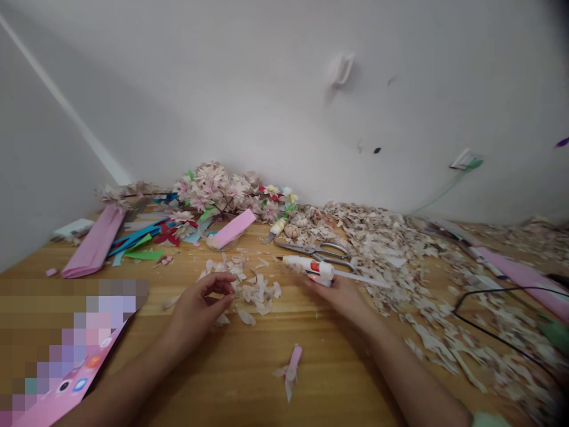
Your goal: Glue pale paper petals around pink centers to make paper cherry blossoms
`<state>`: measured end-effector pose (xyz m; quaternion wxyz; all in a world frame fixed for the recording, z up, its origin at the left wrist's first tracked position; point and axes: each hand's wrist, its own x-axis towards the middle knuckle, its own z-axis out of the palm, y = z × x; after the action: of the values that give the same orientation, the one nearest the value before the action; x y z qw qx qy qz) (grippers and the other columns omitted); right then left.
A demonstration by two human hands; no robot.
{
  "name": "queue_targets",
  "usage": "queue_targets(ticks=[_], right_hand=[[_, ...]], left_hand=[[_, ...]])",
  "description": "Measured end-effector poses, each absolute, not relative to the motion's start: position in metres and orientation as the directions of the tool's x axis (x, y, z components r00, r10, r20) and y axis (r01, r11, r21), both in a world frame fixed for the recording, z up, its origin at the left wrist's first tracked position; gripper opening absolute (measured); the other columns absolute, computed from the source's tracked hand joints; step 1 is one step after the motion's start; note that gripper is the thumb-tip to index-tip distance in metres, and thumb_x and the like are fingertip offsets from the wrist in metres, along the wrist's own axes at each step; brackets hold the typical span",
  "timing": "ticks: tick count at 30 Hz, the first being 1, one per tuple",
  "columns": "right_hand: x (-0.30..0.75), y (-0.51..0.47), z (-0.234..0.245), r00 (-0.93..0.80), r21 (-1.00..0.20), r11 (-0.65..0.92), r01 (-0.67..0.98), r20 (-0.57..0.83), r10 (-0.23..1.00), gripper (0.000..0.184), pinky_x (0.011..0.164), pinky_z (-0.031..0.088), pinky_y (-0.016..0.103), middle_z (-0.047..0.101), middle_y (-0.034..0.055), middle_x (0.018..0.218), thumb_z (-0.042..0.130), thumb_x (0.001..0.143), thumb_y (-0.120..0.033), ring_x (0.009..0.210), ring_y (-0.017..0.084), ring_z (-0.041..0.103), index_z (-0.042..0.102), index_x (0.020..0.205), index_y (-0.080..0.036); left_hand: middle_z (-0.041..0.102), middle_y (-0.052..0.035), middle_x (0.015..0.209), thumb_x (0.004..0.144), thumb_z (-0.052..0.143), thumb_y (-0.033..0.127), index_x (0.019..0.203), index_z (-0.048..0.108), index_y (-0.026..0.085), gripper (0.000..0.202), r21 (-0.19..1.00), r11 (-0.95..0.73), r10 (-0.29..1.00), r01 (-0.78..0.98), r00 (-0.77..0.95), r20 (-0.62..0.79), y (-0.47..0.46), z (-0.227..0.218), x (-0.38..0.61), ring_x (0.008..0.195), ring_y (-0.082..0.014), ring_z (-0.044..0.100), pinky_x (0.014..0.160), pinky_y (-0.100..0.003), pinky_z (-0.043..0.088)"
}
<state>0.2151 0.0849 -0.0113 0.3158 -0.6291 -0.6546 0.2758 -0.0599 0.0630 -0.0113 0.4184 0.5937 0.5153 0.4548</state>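
My right hand (338, 295) grips a white glue gun (309, 267) with a red mark, its nozzle pointing left over the wooden table (249, 367). My left hand (200, 305) hovers beside a small heap of pale paper petals (253, 290). Its fingers are curled with the thumb and forefinger close together; I cannot make out anything between them. A small pink and white paper piece (291, 367) lies on the table between my forearms.
Scissors (320, 250) lie behind the glue gun. Paper flowers (222, 190) pile against the wall. Pink folded paper (95, 243) and coloured strips (142, 237) lie at left, a pink tablet (66, 385) at front left. Paper scraps (422, 267) and a black cable (489, 332) cover the right side.
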Motion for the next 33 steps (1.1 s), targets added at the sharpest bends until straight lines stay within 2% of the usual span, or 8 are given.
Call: queue_targets(ticks=[4, 9, 12, 15, 19, 23, 26, 33], right_hand=[[0.207, 0.078, -0.01, 0.003, -0.843, 0.127, 0.522, 0.151, 0.988, 0.033, 0.08, 0.048, 0.038, 0.069, 0.0053, 0.098, 0.061, 0.069, -0.041, 0.09, 0.027, 0.063, 0.065, 0.094, -0.02], [0.195, 0.07, -0.008, -0.025, -0.851, 0.136, 0.507, 0.144, 0.989, 0.024, 0.074, 0.051, 0.038, 0.071, 0.0037, 0.088, 0.06, 0.069, -0.036, 0.082, 0.025, 0.065, 0.065, 0.087, -0.022], [0.189, 0.065, -0.007, -0.044, -0.885, 0.149, 0.44, 0.145, 0.988, 0.022, 0.08, 0.05, 0.038, 0.07, 0.0039, 0.093, 0.059, 0.07, -0.034, 0.087, 0.025, 0.064, 0.064, 0.088, -0.022], [0.185, 0.062, -0.006, -0.073, -0.894, 0.179, 0.411, 0.163, 0.984, 0.021, 0.08, 0.05, 0.038, 0.07, 0.0046, 0.094, 0.058, 0.071, -0.034, 0.087, 0.024, 0.064, 0.063, 0.088, -0.022], [0.183, 0.057, -0.003, -0.152, -0.821, 0.269, 0.503, 0.222, 0.963, 0.017, 0.07, 0.051, 0.036, 0.069, 0.0041, 0.084, 0.058, 0.073, -0.034, 0.077, 0.024, 0.064, 0.06, 0.085, -0.022], [0.182, 0.05, 0.005, -0.263, -0.704, 0.369, 0.607, 0.259, 0.929, 0.006, 0.065, 0.047, 0.031, 0.064, 0.0038, 0.08, 0.054, 0.078, -0.028, 0.074, 0.021, 0.059, 0.056, 0.08, -0.023], [0.179, 0.047, 0.008, -0.334, -0.685, 0.456, 0.569, 0.314, 0.889, 0.001, 0.066, 0.045, 0.028, 0.06, 0.0032, 0.082, 0.054, 0.079, -0.022, 0.075, 0.018, 0.057, 0.054, 0.078, -0.023], [0.173, 0.046, 0.0, -0.4, -0.654, 0.521, 0.549, 0.341, 0.85, 0.011, 0.056, 0.038, 0.025, 0.054, 0.0002, 0.071, 0.059, 0.075, -0.022, 0.062, 0.015, 0.052, 0.05, 0.069, -0.02]], left_hand=[[0.062, -0.0007, 0.069, 0.06, 0.067, 0.027, 0.084, 0.062, 0.019, 0.026, 0.987, -0.048, 0.999, 0.156, 0.027, 0.044, 0.061, -0.007, -0.058, 0.065, -0.016, 0.059, 0.054, -0.024, 0.048], [0.064, 0.0006, 0.063, 0.056, 0.071, 0.025, 0.076, 0.065, 0.021, 0.022, 0.985, -0.058, 0.996, 0.162, -0.064, 0.069, 0.06, -0.003, -0.057, 0.058, -0.0159, 0.06, 0.054, -0.025, 0.047], [0.064, 0.0006, 0.063, 0.056, 0.072, 0.026, 0.077, 0.066, 0.021, 0.022, 0.983, -0.065, 0.993, 0.17, -0.086, 0.081, 0.06, -0.002, -0.057, 0.055, -0.0145, 0.059, 0.053, -0.024, 0.047], [0.062, 0.0019, 0.061, 0.055, 0.074, 0.027, 0.078, 0.064, 0.019, 0.026, 0.996, -0.014, 0.996, 0.083, -0.09, 0.021, 0.061, -0.004, -0.057, 0.053, -0.0127, 0.057, 0.05, -0.023, 0.047], [0.061, 0.0039, 0.059, 0.05, 0.078, 0.025, 0.076, 0.059, 0.018, 0.034, 0.991, 0.064, 0.993, -0.118, -0.096, -0.075, 0.065, -0.01, -0.056, 0.056, -0.0122, 0.058, 0.052, -0.023, 0.052], [0.062, 0.0057, 0.061, 0.05, 0.079, 0.021, 0.085, 0.054, 0.019, 0.044, 0.97, 0.102, 0.985, -0.22, -0.114, -0.129, 0.067, -0.013, -0.057, 0.058, -0.0117, 0.062, 0.059, -0.026, 0.055], [0.062, 0.0068, 0.062, 0.052, 0.079, 0.019, 0.089, 0.052, 0.02, 0.047, 0.96, 0.11, 0.983, -0.259, -0.117, -0.144, 0.065, -0.01, -0.056, 0.059, -0.0103, 0.062, 0.061, -0.024, 0.054], [0.061, 0.0084, 0.06, 0.049, 0.08, 0.015, 0.092, 0.052, 0.02, 0.051, 0.935, 0.093, 0.979, -0.343, -0.142, -0.149, 0.062, -0.004, -0.052, 0.057, -0.0081, 0.062, 0.059, -0.018, 0.052]])
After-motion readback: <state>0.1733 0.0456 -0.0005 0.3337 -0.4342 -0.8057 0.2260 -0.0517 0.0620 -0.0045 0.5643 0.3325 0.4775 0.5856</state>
